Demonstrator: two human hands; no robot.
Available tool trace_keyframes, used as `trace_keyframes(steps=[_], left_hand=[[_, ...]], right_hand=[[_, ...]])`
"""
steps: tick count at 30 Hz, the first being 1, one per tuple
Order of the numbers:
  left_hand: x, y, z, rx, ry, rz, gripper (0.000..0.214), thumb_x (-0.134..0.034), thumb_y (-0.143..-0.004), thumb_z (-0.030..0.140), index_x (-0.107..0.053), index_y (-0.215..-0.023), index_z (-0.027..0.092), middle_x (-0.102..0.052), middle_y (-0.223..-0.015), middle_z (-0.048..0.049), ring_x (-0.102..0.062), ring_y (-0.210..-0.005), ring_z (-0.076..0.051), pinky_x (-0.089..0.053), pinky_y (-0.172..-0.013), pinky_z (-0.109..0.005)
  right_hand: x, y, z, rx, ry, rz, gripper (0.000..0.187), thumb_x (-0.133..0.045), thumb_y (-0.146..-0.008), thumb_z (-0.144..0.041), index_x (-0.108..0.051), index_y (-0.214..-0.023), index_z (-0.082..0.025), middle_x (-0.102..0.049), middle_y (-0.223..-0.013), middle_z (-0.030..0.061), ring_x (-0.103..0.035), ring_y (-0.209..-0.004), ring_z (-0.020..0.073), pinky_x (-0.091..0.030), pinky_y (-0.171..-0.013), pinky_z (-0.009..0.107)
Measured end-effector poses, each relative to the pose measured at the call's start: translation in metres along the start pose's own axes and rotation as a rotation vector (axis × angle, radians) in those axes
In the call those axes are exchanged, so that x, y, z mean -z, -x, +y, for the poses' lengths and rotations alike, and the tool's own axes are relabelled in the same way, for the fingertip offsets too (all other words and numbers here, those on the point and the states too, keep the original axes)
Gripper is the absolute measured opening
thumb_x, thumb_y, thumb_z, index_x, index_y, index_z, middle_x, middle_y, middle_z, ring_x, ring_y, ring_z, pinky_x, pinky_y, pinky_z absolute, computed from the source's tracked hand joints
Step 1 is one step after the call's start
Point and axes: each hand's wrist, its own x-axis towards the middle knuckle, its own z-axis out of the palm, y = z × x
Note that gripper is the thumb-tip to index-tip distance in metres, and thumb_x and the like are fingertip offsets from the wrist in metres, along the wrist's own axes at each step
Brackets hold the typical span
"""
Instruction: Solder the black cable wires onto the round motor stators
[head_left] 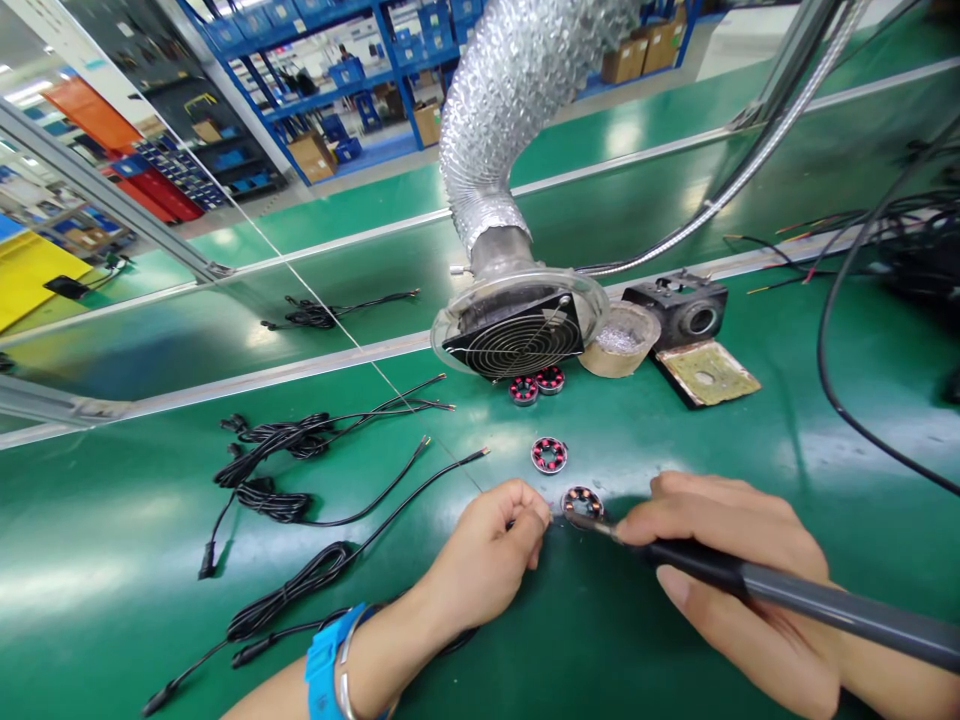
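My right hand (pixel 739 575) grips a dark grey soldering iron (pixel 787 592), its tip touching a small round coil ring (pixel 583 502) on the green bench. My left hand (pixel 487 560) is pinched shut just left of that ring, holding something thin against it; what it is I cannot make out. A blue band sits on the left wrist. A second coil ring (pixel 549 455) lies just behind, and two more (pixel 535 385) sit under the fan.
A fume extractor fan (pixel 517 340) on a silver flexible duct (pixel 517 90) hangs over the bench. Beside it stand a solder spool (pixel 621 340), a black iron stand (pixel 679 310) and a sponge plate (pixel 706 373). Several black cables (pixel 300 470) lie at the left; a black cord (pixel 840 400) loops at the right.
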Motion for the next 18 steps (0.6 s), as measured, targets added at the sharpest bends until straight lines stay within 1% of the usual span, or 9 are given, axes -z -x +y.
trace_keyframes(steps=[3,11,14,16,18], left_hand=[[-0.0001,0.0000,0.0010,-0.002,-0.006,-0.003,0.025,-0.045,-0.094,0.035,-0.050,-0.076,0.019,-0.045,-0.056,0.0062,-0.037,-0.053,-0.010,-0.028,-0.053,-0.023],[-0.0004,-0.0007,0.0025,0.011,0.001,-0.006,0.025,-0.045,-0.094,0.036,-0.049,-0.077,0.019,-0.045,-0.056,0.0060,-0.036,-0.052,-0.010,-0.028,-0.052,-0.023],[-0.0005,-0.0007,0.0023,0.009,0.004,-0.010,0.025,-0.045,-0.093,0.037,-0.050,-0.077,0.019,-0.045,-0.056,0.0060,-0.036,-0.053,-0.010,-0.028,-0.052,-0.023],[-0.0006,-0.0005,0.0022,0.004,0.012,-0.013,0.025,-0.045,-0.093,0.037,-0.049,-0.077,0.019,-0.044,-0.056,0.0061,-0.036,-0.053,-0.010,-0.028,-0.052,-0.023],[-0.0005,-0.0003,0.0021,0.003,0.018,-0.018,0.026,-0.045,-0.093,0.038,-0.049,-0.077,0.019,-0.044,-0.056,0.0061,-0.036,-0.053,-0.010,-0.028,-0.053,-0.023]], right_hand=[[0.0013,0.0002,-0.0013,0.004,0.010,0.017,0.022,-0.050,-0.080,-0.012,-0.063,-0.094,-0.022,-0.055,-0.061,0.0001,-0.049,-0.048,0.0150,-0.036,-0.046,0.032],[0.0030,0.0017,-0.0012,0.012,-0.017,0.062,0.023,-0.050,-0.080,-0.011,-0.064,-0.096,-0.020,-0.050,-0.060,-0.0003,-0.046,-0.047,0.0144,-0.033,-0.045,0.033],[0.0008,0.0032,0.0015,0.026,-0.041,0.079,0.027,-0.051,-0.081,-0.011,-0.064,-0.103,-0.020,-0.056,-0.065,0.0017,-0.050,-0.050,0.0157,-0.038,-0.047,0.033],[-0.0009,0.0043,0.0042,0.038,-0.029,0.102,0.032,-0.052,-0.082,-0.011,-0.064,-0.111,-0.019,-0.062,-0.072,0.0044,-0.055,-0.056,0.0171,-0.042,-0.050,0.033],[-0.0036,0.0045,0.0073,0.043,0.010,0.129,0.038,-0.054,-0.085,-0.011,-0.061,-0.121,-0.020,-0.065,-0.076,0.0048,-0.058,-0.058,0.0172,-0.045,-0.050,0.032]])
